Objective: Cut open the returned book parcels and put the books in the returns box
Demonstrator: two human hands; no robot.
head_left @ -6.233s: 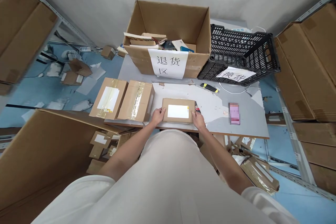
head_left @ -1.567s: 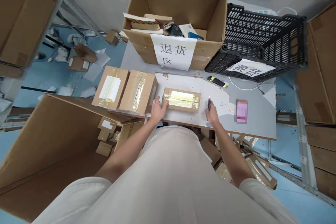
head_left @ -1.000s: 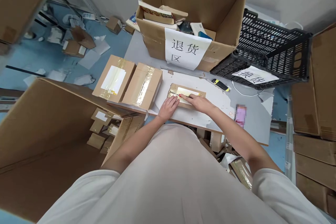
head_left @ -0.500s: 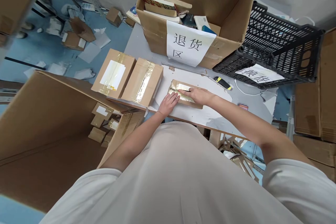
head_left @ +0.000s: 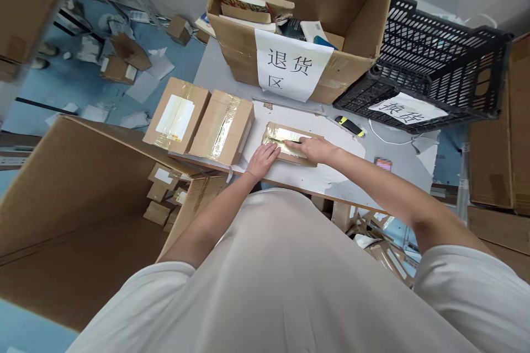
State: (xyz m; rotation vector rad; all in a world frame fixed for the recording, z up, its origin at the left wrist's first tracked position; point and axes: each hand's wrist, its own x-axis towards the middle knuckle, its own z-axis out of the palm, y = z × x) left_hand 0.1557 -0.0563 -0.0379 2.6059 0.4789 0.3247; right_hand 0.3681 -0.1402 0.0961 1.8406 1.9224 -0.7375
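A small taped cardboard box (head_left: 308, 161) lies on the table in front of me, with shiny tape and a pale label on top. My left hand (head_left: 262, 160) rests on its near left side, fingers stretched out flat. My right hand (head_left: 317, 150) is closed round a slim dark knife (head_left: 295, 142), its index finger pointing along it to the left. The knife's tip is over the tape near the box's left end; how deep it sits I cannot tell. Two larger taped boxes, one with a white label (head_left: 176, 117) and one plain (head_left: 222, 126), stand just left.
Behind is a big carton (head_left: 236, 49) of books with a paper sign. A black plastic crate (head_left: 447, 60) stands to its right. A black-and-yellow cutter (head_left: 350, 126) and a white cable (head_left: 389, 140) lie on the table (head_left: 348, 174). A large open carton (head_left: 78, 193) holds small boxes at left.
The view has shifted slightly, with the carton and boxes a little further left in the picture. Both hands stay on the small box, and the right hand still holds the knife.
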